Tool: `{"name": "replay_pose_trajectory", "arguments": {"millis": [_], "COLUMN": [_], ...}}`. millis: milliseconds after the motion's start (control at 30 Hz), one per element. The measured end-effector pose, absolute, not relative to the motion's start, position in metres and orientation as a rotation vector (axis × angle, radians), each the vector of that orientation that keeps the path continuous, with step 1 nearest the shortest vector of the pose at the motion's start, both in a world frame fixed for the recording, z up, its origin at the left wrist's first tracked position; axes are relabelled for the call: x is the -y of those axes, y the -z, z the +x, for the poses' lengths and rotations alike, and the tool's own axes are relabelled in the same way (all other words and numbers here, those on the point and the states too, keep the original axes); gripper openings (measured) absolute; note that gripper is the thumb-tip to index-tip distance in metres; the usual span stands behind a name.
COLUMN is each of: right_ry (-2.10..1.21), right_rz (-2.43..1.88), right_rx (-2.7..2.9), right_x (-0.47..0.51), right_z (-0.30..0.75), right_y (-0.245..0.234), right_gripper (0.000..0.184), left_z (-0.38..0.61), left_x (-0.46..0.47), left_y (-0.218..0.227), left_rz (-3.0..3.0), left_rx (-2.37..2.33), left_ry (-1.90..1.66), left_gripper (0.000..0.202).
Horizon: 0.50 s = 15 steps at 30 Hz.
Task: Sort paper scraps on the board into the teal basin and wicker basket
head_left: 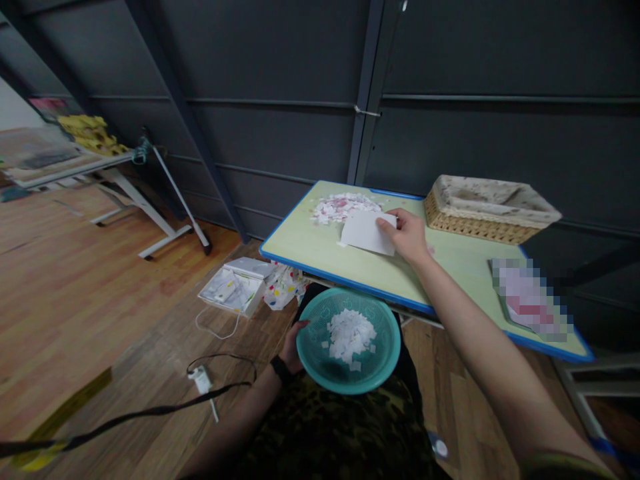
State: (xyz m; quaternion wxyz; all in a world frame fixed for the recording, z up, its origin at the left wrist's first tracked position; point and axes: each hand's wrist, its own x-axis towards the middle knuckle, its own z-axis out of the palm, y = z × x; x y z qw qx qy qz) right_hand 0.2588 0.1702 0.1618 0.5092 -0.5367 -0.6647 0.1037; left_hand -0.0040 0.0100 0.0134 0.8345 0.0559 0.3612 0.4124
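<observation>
My right hand (407, 235) pinches a white card (369, 232) by its right edge, just over the pale green tabletop (300, 233). Behind the card's far edge lies a pile of small white and pinkish paper scraps (345, 205). Down on my lap, a green plastic colander (313, 353) contains a heap of white paper bits (350, 335). Its left rim is gripped by my left hand (293, 347), with a thumb over the edge and the other fingers hidden beneath.
A cloth-lined wicker basket (480, 223) stands at the table's back right. Near the right corner lies a blurred-out flat item (530, 300). On the floor at left are an open white box (233, 290), a power strip (201, 380) and cables. Dark metal panels (280, 60) rise behind.
</observation>
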Motion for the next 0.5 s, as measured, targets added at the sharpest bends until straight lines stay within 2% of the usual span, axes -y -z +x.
{"name": "replay_pose_trajectory", "arguments": {"millis": [300, 500], "right_ry": [-0.235, -0.259], "right_rz": [-1.294, -1.276], "right_rx": [1.63, 1.61], "right_x": [-0.1698, -0.1679], "right_z": [0.2573, 0.2582], "right_y": [-0.1614, -0.163], "right_gripper": [0.031, 0.027], "left_z": [-0.0039, -0.0046], "left_x": [-0.011, -0.0106], "left_y": [-0.0091, -0.0055], "left_rz": [0.061, 0.081], "left_rx": [-0.686, -0.705], "left_ry": [-0.896, -0.907], "left_gripper": [0.028, 0.014]}}
